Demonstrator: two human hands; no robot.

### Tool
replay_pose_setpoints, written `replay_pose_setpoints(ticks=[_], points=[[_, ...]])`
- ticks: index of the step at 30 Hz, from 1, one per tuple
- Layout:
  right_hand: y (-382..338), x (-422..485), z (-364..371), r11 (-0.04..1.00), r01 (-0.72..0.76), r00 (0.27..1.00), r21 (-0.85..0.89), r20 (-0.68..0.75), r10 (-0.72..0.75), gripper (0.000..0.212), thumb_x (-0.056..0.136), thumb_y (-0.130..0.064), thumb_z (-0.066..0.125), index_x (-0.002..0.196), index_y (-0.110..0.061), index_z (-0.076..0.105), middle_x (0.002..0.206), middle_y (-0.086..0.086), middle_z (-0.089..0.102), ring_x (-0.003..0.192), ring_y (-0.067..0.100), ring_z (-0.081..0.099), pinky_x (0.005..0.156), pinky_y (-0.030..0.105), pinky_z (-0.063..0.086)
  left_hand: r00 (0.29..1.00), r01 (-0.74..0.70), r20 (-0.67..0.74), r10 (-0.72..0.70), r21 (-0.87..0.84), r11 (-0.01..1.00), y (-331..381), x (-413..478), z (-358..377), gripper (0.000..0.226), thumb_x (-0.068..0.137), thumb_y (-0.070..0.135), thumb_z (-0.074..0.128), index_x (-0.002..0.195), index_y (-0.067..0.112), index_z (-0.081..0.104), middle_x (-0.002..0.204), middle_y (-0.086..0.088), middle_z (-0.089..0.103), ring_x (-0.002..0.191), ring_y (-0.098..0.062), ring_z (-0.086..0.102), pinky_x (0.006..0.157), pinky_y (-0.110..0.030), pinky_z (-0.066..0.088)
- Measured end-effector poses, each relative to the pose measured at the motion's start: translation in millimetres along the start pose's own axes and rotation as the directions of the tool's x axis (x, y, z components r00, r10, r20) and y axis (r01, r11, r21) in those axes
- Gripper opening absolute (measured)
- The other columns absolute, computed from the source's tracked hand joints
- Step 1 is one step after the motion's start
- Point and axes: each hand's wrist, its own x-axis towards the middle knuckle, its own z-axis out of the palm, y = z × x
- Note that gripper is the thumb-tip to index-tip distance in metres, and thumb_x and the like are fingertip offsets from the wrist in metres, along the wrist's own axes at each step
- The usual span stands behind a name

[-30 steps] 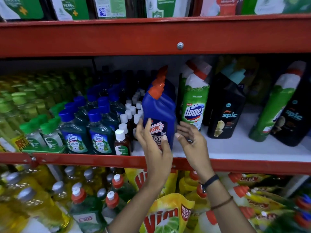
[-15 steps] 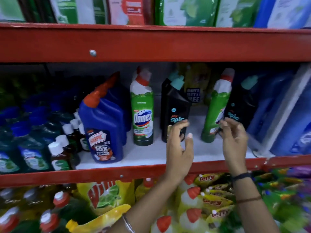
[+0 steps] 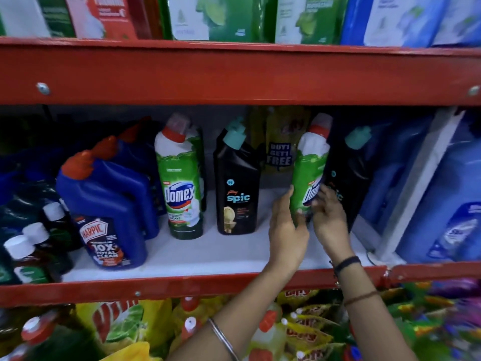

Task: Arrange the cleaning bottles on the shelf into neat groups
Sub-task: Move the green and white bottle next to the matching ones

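Observation:
On the white middle shelf (image 3: 208,252) a green Domex bottle (image 3: 308,168) leans to the right against a black Spic bottle (image 3: 343,178). My left hand (image 3: 286,230) wraps the lower left side of this leaning Domex bottle, and my right hand (image 3: 329,220) presses its lower right side. Further left stand another black Spic bottle (image 3: 238,186), an upright green Domex bottle (image 3: 181,183) and blue Harpic bottles (image 3: 109,204) with red caps.
Small brown Dettol bottles (image 3: 28,254) with white caps crowd the left end. Large blue bottles (image 3: 440,199) fill the right end behind a white divider (image 3: 416,183). The red shelf rail (image 3: 182,286) runs in front; pouches and bottles pack the shelves above and below.
The view has shifted right along the shelf. Both hands moved from the blue Harpic bottle to the leaning green Domex bottle on the right and closed around it.

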Motion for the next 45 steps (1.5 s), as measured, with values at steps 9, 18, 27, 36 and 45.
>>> replay_pose_setpoints(ticks=[9, 18, 27, 36, 45], points=[[-12.2, -20.4, -10.3, 0.996, 0.071, 0.993, -0.045, -0.095, -0.075, 0.04, 0.083, 0.0, 0.067, 0.122, -0.002, 0.057, 0.117, 0.011, 0.062, 0.098, 0.018, 0.061, 0.083, 0.014, 0.052, 0.996, 0.06, -0.061, -0.062, -0.032, 0.998, 1.0, 4.0, -7.4, 0.051, 0.089, 0.003, 0.061, 0.136, 0.019, 0.05, 0.129, -0.007, 0.065, 0.117, -0.02, 0.061, 0.099, -0.04, 0.052], [-41.6, -55.3, 6.9, 0.994, 0.075, 0.995, 0.085, -0.074, -0.069, 0.043, 0.081, -0.011, 0.072, 0.122, -0.01, 0.059, 0.115, 0.005, 0.068, 0.102, 0.016, 0.065, 0.071, 0.009, 0.05, 0.992, -0.034, -0.12, 0.029, -0.034, 0.999, 2.9, -14.0, -54.5, 0.056, 0.09, 0.01, 0.06, 0.139, 0.031, 0.046, 0.122, 0.008, 0.067, 0.108, -0.017, 0.067, 0.094, -0.042, 0.056], [-80.8, -105.5, 75.2, 0.976, 0.069, 0.997, 0.209, 0.004, -0.072, 0.036, 0.077, -0.013, 0.076, 0.109, -0.018, 0.061, 0.103, -0.004, 0.071, 0.097, 0.014, 0.068, 0.072, 0.018, 0.055, 0.959, -0.084, -0.275, 0.07, -0.039, 0.996, -10.9, -37.7, -144.2, 0.055, 0.088, 0.022, 0.064, 0.13, 0.052, 0.043, 0.114, 0.03, 0.064, 0.106, 0.0, 0.065, 0.094, -0.033, 0.055], [-90.7, -127.3, 145.7, 0.969, 0.056, 0.995, 0.241, 0.065, -0.074, 0.039, 0.077, -0.012, 0.076, 0.114, -0.012, 0.063, 0.11, 0.004, 0.072, 0.099, 0.013, 0.069, 0.078, 0.025, 0.057, 0.917, -0.147, -0.375, 0.136, -0.003, 0.989, -39.0, -40.6, -208.3, 0.05, 0.091, 0.016, 0.064, 0.136, 0.032, 0.049, 0.104, 0.053, 0.056, 0.101, 0.019, 0.059, 0.081, -0.005, 0.048], [-89.3, -129.0, 162.8, 0.974, 0.063, 0.996, 0.217, 0.052, -0.076, 0.038, 0.077, -0.011, 0.076, 0.113, -0.015, 0.062, 0.101, -0.003, 0.069, 0.095, 0.002, 0.065, 0.073, 0.013, 0.055, 0.935, -0.081, -0.344, 0.081, 0.015, 0.997, -41.6, -40.1, -218.4, 0.054, 0.093, 0.011, 0.06, 0.139, 0.032, 0.043, 0.092, 0.053, 0.058, 0.093, 0.019, 0.061, 0.077, -0.002, 0.048]])
